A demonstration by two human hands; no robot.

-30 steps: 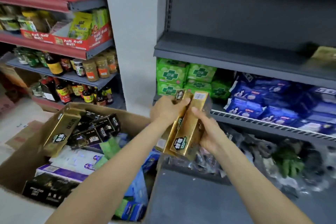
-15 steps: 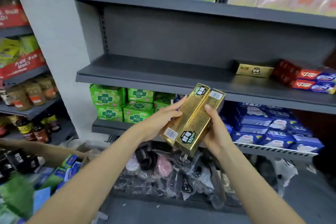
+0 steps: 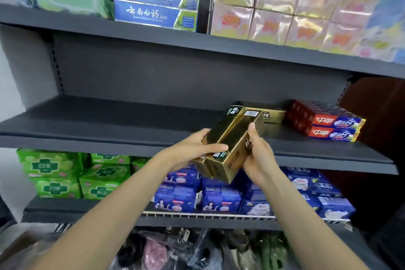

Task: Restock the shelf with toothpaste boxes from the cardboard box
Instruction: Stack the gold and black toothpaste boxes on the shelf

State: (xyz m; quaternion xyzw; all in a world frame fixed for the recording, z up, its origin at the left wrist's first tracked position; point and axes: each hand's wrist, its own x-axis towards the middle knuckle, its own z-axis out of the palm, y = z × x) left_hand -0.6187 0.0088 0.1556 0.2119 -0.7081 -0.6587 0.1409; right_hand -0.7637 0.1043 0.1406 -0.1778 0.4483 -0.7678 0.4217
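Two gold toothpaste boxes (image 3: 232, 138) are held side by side between both hands, their far ends over the front edge of the grey middle shelf (image 3: 109, 120). My left hand (image 3: 192, 151) grips them from the left, its thumb across the top. From the right, my right hand (image 3: 258, 155) grips them with the thumb up on the box side. Another gold toothpaste box (image 3: 272, 115) lies on the shelf just behind them. The cardboard box is out of view.
Red and blue toothpaste boxes (image 3: 331, 125) lie stacked at the shelf's right. The shelf above holds blue boxes (image 3: 153, 13) and wrapped pink packs (image 3: 285, 6). Green packs (image 3: 59, 173) and blue packs (image 3: 219, 195) fill the shelf below. Bagged items (image 3: 197, 250) lie at the bottom.
Both hands lifted the two gold boxes from over the cardboard box up to the middle shelf. The view swung up and right, and the cardboard box left the frame.
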